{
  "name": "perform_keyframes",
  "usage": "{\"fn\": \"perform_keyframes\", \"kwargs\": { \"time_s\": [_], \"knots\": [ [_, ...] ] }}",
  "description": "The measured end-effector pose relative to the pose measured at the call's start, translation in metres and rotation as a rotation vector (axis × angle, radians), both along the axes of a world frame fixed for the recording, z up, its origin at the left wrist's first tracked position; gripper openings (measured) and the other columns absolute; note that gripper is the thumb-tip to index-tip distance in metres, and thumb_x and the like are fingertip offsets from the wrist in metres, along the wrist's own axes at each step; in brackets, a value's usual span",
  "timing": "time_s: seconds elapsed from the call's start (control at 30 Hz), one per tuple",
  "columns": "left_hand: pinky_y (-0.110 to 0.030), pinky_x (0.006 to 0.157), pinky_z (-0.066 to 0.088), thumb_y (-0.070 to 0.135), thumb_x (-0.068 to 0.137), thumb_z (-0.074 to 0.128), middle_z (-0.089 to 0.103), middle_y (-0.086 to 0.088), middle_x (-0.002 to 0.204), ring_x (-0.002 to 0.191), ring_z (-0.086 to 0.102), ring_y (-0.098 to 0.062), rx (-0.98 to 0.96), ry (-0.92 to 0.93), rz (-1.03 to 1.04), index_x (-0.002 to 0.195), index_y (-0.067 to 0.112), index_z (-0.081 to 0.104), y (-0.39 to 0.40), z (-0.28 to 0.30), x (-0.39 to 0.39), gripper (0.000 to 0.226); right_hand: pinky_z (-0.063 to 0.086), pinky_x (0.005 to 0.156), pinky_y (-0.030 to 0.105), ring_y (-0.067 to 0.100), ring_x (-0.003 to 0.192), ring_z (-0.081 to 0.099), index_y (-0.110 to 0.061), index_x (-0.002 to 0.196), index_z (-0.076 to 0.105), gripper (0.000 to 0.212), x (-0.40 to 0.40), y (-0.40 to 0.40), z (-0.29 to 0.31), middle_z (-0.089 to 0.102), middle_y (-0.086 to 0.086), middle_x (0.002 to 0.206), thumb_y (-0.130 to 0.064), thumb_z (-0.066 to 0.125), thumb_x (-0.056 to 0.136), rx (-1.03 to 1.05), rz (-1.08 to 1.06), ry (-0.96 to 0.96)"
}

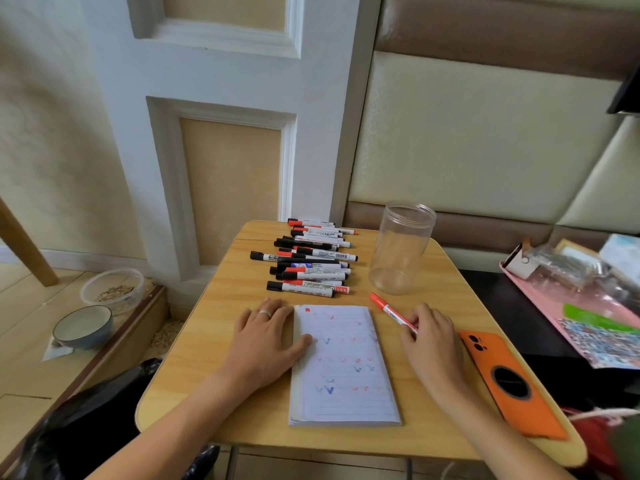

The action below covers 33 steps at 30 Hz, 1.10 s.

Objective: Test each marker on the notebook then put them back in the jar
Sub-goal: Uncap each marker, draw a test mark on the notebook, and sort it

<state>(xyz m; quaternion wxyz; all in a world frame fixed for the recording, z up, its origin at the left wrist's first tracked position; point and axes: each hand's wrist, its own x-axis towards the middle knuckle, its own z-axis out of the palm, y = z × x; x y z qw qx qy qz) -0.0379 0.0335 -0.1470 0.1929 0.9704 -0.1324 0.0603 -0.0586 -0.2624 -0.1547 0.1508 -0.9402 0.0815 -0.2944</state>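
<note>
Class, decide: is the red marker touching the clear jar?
Apart. The head view shows bare tabletop between the red marker and the clear jar.

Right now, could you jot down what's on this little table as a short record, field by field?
table: small wooden top
notebook: lined, open, with red and blue tick marks
left hand: flat beside the notebook, thumb on its left edge
right hand: pinches the rear end of a red marker
red marker: capped, cap pointing away from the person
marker pile: many capped markers lying behind the notebook
jar: clear, upright, holds nothing, no lid on it
phone: orange case, face down, at the right
</note>
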Motion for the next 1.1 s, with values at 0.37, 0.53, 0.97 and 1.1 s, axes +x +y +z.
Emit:
{"fn": "perform_keyframes", "kwargs": {
  "time_s": [0.37, 0.53, 0.97, 1.1],
  "knots": [
    [-0.049, 0.126, -0.006, 0.091, 0.08, 0.007, 0.017, 0.004, 0.169, 0.157, 0.001, -0.015, 0.127, 0.027, 0.014, 0.157, 0.037, 0.027, 0.005, 0.001, 0.001, 0.096, 0.033, 0.103, 0.016, 0.001, 0.118, 0.046, -0.025, 0.119, 0.066, 0.036, 0.012, 0.044, 0.005, 0.054, -0.018, 0.119, -0.049, 0.052, 0.095, 0.034, 0.605, 0.193],
    [-0.053, 0.124, -0.013, 0.096, 0.074, 0.002, -0.004, 0.002, 0.171, 0.155, -0.018, -0.016, 0.165, 0.115, -0.066, 0.163, 0.034, 0.008, 0.014, 0.001, 0.003, 0.108, 0.039, 0.095, 0.024, 0.007, 0.108, 0.045, -0.029, 0.106, 0.063, 0.032, 0.026, 0.047, 0.011, 0.05, -0.02, 0.108, -0.053, 0.049, 0.09, -0.043, 0.593, 0.218],
    [-0.054, 0.124, -0.013, 0.094, 0.082, 0.013, -0.003, 0.001, 0.171, 0.155, -0.018, -0.017, 0.207, 0.103, -0.06, 0.162, 0.035, 0.006, 0.012, -0.005, 0.006, 0.099, 0.048, 0.082, 0.026, 0.013, 0.104, 0.054, -0.02, 0.105, 0.066, 0.007, 0.093, 0.115, 0.045, 0.062, -0.007, 0.109, -0.018, 0.062, 0.099, -0.112, 0.503, 0.2],
    [-0.053, 0.123, -0.015, 0.094, 0.083, 0.014, -0.004, 0.002, 0.171, 0.155, -0.018, -0.017, 0.211, 0.107, -0.057, 0.162, 0.035, 0.005, 0.012, -0.005, 0.005, 0.099, 0.044, 0.081, 0.02, 0.009, 0.102, 0.053, -0.023, 0.101, 0.063, 0.005, 0.098, 0.123, 0.038, 0.062, -0.007, 0.108, -0.02, 0.065, 0.098, -0.079, 0.5, 0.202]
  ]
}}
